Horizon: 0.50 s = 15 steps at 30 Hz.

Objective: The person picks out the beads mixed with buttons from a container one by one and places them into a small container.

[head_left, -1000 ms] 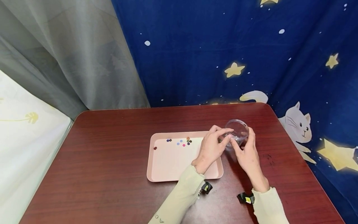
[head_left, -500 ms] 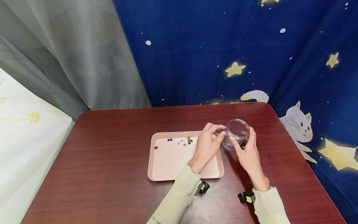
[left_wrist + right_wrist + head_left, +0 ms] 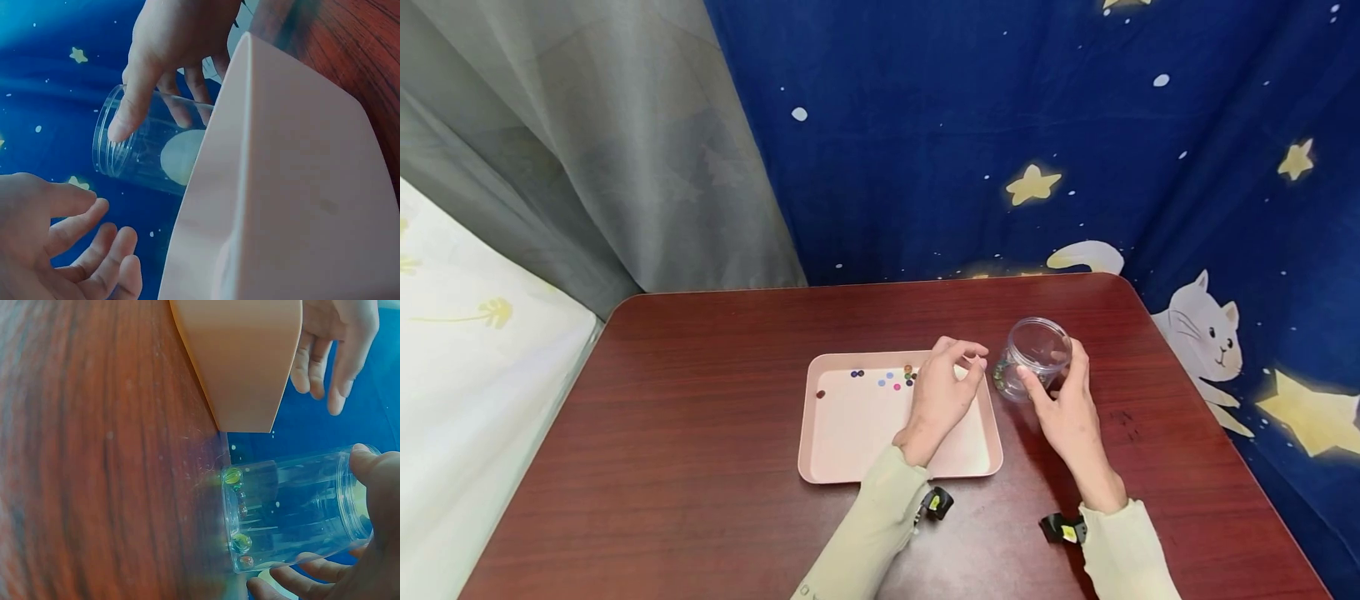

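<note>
My right hand grips a clear plastic jar beside the tray's right end, thumb on the near side and fingers round the far side. The jar's mouth is uncovered. Several glass marbles, some yellow-green, lie at the jar's bottom in the right wrist view. My left hand hovers over the right part of a pink tray, left of the jar, its fingers loosely bent with nothing seen between them. Small round marbles in pink, blue, orange and dark colours sit along the tray's far side.
A dark red-brown wooden table carries the tray and jar. A lone dark red marble lies near the tray's left wall. Behind the table hang a blue starry curtain and a grey curtain.
My left hand has drawn away from the jar's mouth, leftward and down over the tray. The right hand keeps its grip on the jar, which stays nearly in place.
</note>
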Tool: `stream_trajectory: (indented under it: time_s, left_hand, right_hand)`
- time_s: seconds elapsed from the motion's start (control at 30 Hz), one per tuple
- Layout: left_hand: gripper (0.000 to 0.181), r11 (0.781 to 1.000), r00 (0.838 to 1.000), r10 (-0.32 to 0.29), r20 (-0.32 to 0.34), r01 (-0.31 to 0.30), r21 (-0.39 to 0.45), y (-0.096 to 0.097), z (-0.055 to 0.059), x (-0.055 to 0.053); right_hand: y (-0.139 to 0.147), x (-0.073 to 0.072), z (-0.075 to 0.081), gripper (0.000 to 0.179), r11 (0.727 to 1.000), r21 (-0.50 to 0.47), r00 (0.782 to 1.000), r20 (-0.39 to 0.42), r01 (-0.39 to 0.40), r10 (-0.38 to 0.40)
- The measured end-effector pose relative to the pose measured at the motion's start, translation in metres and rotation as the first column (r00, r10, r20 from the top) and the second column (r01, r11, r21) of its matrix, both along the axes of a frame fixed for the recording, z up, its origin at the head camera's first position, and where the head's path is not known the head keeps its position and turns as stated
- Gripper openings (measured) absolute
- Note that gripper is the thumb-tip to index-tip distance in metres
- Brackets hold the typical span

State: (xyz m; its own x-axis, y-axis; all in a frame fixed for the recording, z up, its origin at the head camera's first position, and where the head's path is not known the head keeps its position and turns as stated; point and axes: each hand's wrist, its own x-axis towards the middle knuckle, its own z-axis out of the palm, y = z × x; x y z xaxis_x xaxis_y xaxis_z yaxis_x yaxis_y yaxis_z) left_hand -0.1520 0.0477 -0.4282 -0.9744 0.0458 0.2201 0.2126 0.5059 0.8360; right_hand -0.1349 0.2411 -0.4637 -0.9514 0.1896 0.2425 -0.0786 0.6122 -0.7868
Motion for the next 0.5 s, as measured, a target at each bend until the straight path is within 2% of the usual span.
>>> stream_trajectory:
  time_s: [0.27, 0.5]
  left_hand:
    - [0.016, 0.996, 0.996, 0.081, 0.026, -0.08, -0.051, -0.008, -0.005, 0.0]
    - [0.019, 0.985, 0.986, 0.158, 0.054, -0.154, -0.084, -0.013, -0.013, 0.0]
  right_hand:
    - [0.0, 0.0, 0.002, 0.083, 0.999, -0.033, 1.0, 0.009, -0.003, 0.003]
    - [0.0, 0.001, 0.002, 0.083, 1.0, -0.025, 1.0, 0.026, 0.003, -0.003]
